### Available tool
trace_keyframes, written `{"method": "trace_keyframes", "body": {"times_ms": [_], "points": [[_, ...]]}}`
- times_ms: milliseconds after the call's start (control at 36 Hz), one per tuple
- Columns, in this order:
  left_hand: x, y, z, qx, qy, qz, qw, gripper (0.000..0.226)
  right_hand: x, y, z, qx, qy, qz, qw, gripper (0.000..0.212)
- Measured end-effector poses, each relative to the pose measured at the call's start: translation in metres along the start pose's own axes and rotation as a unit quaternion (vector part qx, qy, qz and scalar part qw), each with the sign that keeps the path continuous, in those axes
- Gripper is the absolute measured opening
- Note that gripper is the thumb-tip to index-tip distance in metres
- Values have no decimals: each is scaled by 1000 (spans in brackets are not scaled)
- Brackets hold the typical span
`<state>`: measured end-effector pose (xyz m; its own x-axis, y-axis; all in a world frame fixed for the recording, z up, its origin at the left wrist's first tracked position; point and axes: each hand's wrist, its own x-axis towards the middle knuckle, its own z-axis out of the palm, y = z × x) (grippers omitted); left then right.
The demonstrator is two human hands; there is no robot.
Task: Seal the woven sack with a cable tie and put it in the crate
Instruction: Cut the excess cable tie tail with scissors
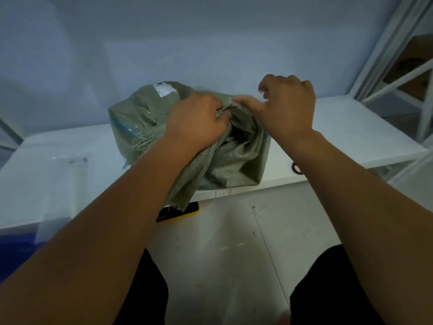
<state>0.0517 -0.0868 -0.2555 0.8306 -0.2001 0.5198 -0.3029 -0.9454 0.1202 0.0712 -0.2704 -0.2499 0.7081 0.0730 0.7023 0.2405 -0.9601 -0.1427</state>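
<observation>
The grey-green woven plastic sack (150, 123) sits on the white desk (351, 127) straight ahead of me, its mouth facing me. My left hand (195, 121) clenches the gathered neck; my right hand (284, 106) pinches the fabric edge just beside it. No cable tie shows.

We cannot read the pale label (164, 88) on the woven sack (229, 165), our left hand (195, 121) hides the gathered neck, and our right forearm covers most of a dark ring (295, 168) on the tabletop (351, 127).
</observation>
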Motion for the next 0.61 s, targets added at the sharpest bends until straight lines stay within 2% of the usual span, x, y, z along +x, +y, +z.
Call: {"method": "trace_keyframes", "body": {"times_ms": [111, 250, 333, 417, 500, 556, 611], "points": [[0, 3, 18, -19, -30, -34, 999, 42, 7, 16, -3, 62, 17, 93, 994, 77], [2, 17, 37, -31, -46, -50, 997, 50, 3, 28, 2, 88, -12, 168, 982, 59], [4, 20, 48, -56, -59, -61, 995, 50, 1, 43, 12, 54, -77, 213, 972, 38], [6, 22, 55, -82, -72, -67, 992, 52, -5, 65, 23, 26, -183, 283, 941, 14], [8, 22, 60, -86, -73, -70, 991, 53, -18, 85, 33, 13, -262, 327, 908, 15], [9, 21, 63, -87, -75, -77, 990, 53, -27, 97, 39, 0, -291, 346, 892, 19], [11, 20, 67, -90, -76, -80, 990, 52, -36, 110, 46, -11, -314, 355, 880, 12]]}}
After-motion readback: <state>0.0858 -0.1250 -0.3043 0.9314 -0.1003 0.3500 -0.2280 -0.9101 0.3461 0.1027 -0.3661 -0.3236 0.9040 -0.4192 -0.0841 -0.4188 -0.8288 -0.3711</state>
